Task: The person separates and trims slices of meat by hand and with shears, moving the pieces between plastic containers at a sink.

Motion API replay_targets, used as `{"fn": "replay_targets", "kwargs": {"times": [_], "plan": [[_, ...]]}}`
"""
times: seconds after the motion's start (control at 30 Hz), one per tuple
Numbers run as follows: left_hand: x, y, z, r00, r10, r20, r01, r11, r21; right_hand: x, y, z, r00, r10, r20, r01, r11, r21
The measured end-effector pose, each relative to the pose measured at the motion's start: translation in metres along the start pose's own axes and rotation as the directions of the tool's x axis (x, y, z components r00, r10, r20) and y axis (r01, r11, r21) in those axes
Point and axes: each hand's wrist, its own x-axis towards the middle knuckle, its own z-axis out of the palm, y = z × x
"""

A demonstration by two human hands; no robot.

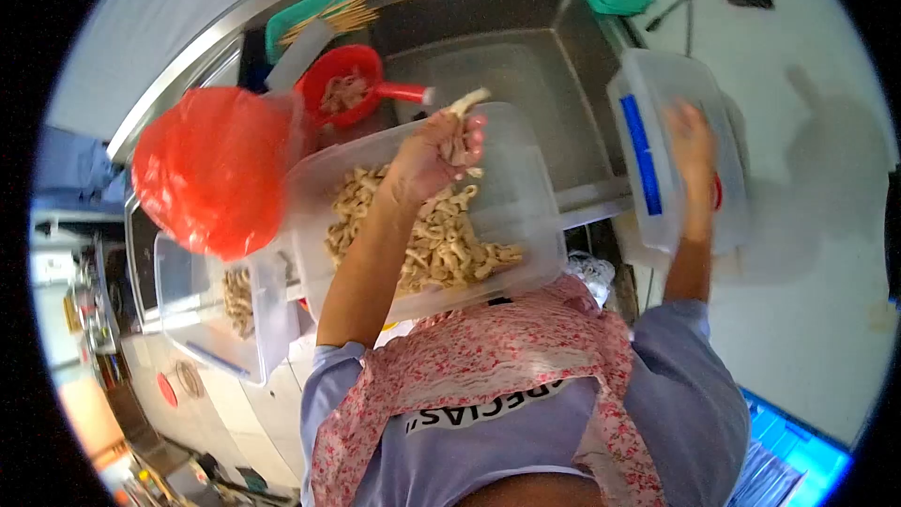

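Note:
My left hand (pixel 437 152) is closed around a pale, tubular piece of food (pixel 468 101), one end of it sticking up past the fingertips. Beneath that hand, many similar pale, curled pieces (pixel 447 246) lie heaped in a large clear plastic tub (pixel 526 160). On the right, my right hand (pixel 693 136) is over a clear plastic box (pixel 657 75) with a blue latch strip. Motion smears the fingers of this hand.
A red bulging plastic bag (pixel 221 169) stands left of the tub. Behind are a red handled strainer (pixel 375 80) with pale food, a green basket (pixel 286 23) with wooden sticks, and a metal sink (pixel 497 52). Another clear box (pixel 202 310) is at lower left.

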Motion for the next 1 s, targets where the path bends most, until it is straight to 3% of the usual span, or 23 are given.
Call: {"fn": "replay_targets", "kwargs": {"times": [0.03,0.07,0.1,0.13,0.23,0.33,0.43,0.5,0.53,0.57,0.63,0.7,0.77,0.8,0.87,0.93,1.0], "plan": [[-0.011,0.002,-0.007,0.999,0.01,0.033,-0.009,1.0,-0.023,-0.01,0.044,-0.003,0.99,0.14,-0.007,-0.138,0.967,-0.216],[-0.022,0.004,-0.003,0.999,0.001,-0.037,-0.003,0.998,-0.061,-0.013,0.122,0.013,0.999,-0.009,-0.036,-0.007,0.914,-0.405],[-0.029,0.004,-0.004,0.999,0.02,-0.051,-0.023,0.999,-0.048,-0.025,0.099,-0.015,0.961,0.252,0.116,-0.143,0.807,-0.573],[-0.033,0.003,-0.006,0.998,0.034,-0.06,-0.036,0.999,-0.034,-0.031,0.112,-0.021,0.922,0.334,0.197,-0.194,0.836,-0.512],[-0.042,-0.001,-0.006,0.995,0.064,-0.078,-0.066,0.997,-0.026,-0.047,0.127,-0.019,0.964,0.229,0.135,-0.146,0.882,-0.447],[-0.04,-0.003,-0.011,0.995,0.074,-0.068,-0.075,0.997,-0.011,-0.052,0.128,-0.018,0.974,0.169,0.154,-0.072,0.866,-0.496],[-0.039,-0.007,-0.018,0.998,0.066,-0.019,-0.067,0.996,-0.062,-0.044,0.102,-0.024,0.938,0.301,0.174,-0.154,0.807,-0.57],[-0.044,-0.004,-0.014,0.996,0.066,-0.053,-0.069,0.996,-0.048,-0.04,0.115,-0.031,0.911,0.355,0.209,-0.337,0.934,-0.119],[-0.048,-0.003,-0.012,0.994,0.091,-0.06,-0.093,0.995,-0.02,-0.038,0.117,-0.032,0.897,0.37,0.243,-0.407,0.905,0.124],[-0.051,-0.003,-0.011,0.991,0.113,-0.068,-0.113,0.994,0.007,-0.04,0.118,-0.032,0.91,0.323,0.26,-0.408,0.811,0.419],[-0.056,-0.004,-0.01,0.985,0.155,-0.075,-0.152,0.988,0.039,-0.055,0.051,-0.047,0.937,0.243,0.252,-0.332,0.389,0.859],[-0.058,-0.005,-0.008,0.978,0.196,-0.074,-0.193,0.98,0.041,-0.064,0.015,-0.023,0.939,0.112,0.324,-0.341,0.404,0.849],[-0.057,-0.005,-0.013,0.967,0.236,-0.095,-0.22,0.963,0.157,-0.078,-0.061,-0.018,0.832,-0.33,0.446,-0.484,-0.04,0.874],[-0.058,-0.004,-0.015,0.96,0.26,-0.103,-0.234,0.948,0.215,-0.087,-0.083,-0.014,0.73,-0.354,0.584,-0.645,-0.075,0.761],[-0.064,0.001,-0.009,0.942,0.306,-0.136,-0.259,0.923,0.284,-0.107,-0.124,-0.008,0.544,-0.542,0.64,-0.792,-0.08,0.605],[-0.07,0.005,-0.006,0.918,0.362,-0.164,-0.286,0.889,0.358,-0.125,-0.155,-0.012,0.376,-0.71,0.595,-0.832,0.024,0.554],[-0.077,0.006,-0.005,0.89,0.418,-0.184,-0.307,0.845,0.437,-0.13,-0.167,-0.013,0.237,-0.756,0.61,-0.877,0.104,0.469]]}}
